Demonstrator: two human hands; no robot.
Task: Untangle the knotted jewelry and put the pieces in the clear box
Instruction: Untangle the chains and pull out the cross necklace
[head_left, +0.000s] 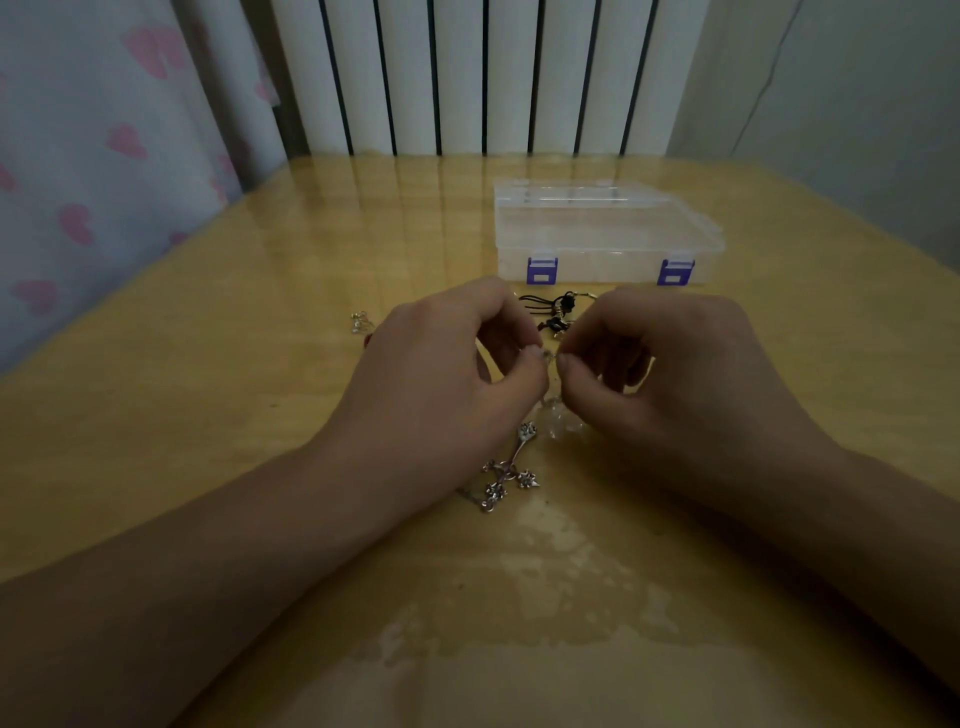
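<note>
silver metal, a small bit of jewelry (549, 356), sits pinched between both hands just above the yellow wooden table (208, 415). the left hand (441, 374) comes in from the lower left, forearm low across the table, fingers curled, thumb and forefinger nipping the piece from the left. the right hand (670, 374) mirrors it from the lower right, thumb and forefinger clamped on the same piece, so the fingertips of both hands nearly meet.

below that pinch, between the wrists, a silver cross pendant (511, 467) lies flat on the table, its long axis tilted from lower left up to upper right, toward the hands. a clear crinkled bit (558, 423) lies just beside its upper end, under the right thumb.

beyond the fingers lies a black cord tangle (553, 312), near the front of the clear box (602, 234), which has its lid down and two purple latches. a small silver piece (361, 322) lies apart, left of the left hand.
</note>
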